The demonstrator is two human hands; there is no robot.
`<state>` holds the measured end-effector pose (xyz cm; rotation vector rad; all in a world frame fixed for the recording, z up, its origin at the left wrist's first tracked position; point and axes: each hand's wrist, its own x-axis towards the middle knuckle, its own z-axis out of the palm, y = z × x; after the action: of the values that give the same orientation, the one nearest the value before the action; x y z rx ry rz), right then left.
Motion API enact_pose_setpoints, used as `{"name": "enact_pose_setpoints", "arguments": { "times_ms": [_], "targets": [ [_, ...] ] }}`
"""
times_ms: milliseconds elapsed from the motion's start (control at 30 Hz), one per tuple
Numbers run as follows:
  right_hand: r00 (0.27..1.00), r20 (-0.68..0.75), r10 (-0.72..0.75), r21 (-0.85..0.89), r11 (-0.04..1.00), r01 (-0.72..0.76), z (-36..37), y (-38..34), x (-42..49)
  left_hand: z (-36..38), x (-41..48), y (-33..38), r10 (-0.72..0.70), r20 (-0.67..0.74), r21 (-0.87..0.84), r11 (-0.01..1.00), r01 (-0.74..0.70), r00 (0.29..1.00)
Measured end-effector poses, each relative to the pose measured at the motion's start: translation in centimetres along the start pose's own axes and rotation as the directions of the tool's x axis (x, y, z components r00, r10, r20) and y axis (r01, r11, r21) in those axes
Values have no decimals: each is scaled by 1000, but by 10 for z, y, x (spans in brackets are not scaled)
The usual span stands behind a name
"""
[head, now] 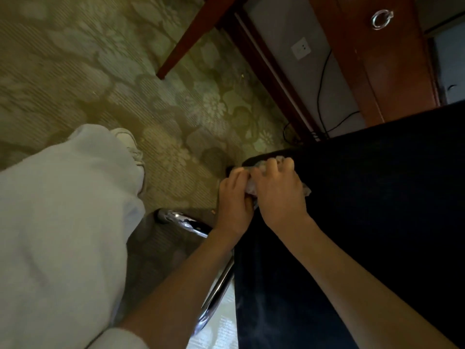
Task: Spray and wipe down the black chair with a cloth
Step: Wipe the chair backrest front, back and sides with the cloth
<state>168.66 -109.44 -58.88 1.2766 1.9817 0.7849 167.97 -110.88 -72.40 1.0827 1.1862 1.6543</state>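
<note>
The black chair fills the right half of the view, its dark surface running from the lower middle to the right edge. A crumpled white cloth lies at the chair's far left edge, mostly hidden by both hands. My right hand presses down on the cloth, fingers curled over its top. My left hand grips the cloth and the chair's edge from the left side. No spray bottle is in view.
A chrome chair frame curves below my left wrist over patterned green carpet. My leg in pale trousers is at the left. A wooden table leg, a wooden cabinet and a black cable stand beyond the chair.
</note>
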Motion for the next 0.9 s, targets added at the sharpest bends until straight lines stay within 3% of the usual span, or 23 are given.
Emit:
{"name": "enact_pose_setpoints", "arguments": {
  "times_ms": [267,500,733,900],
  "targets": [
    [984,181,-6,-37,999,12,-7,-35,-160,-8,-155,35,-198,178,251,956,150,964],
    [970,244,12,50,998,-25,-9,-45,-256,-21,-243,63,-85,283,201,979,28,955],
    [972,233,29,91,995,-52,-19,-29,-165,-8,-162,37,-114,109,157,983,97,987],
    [995,75,61,-43,997,-58,-16,2,-45,1,-21,14,-2,98,155,988,-13,995]
  ]
}}
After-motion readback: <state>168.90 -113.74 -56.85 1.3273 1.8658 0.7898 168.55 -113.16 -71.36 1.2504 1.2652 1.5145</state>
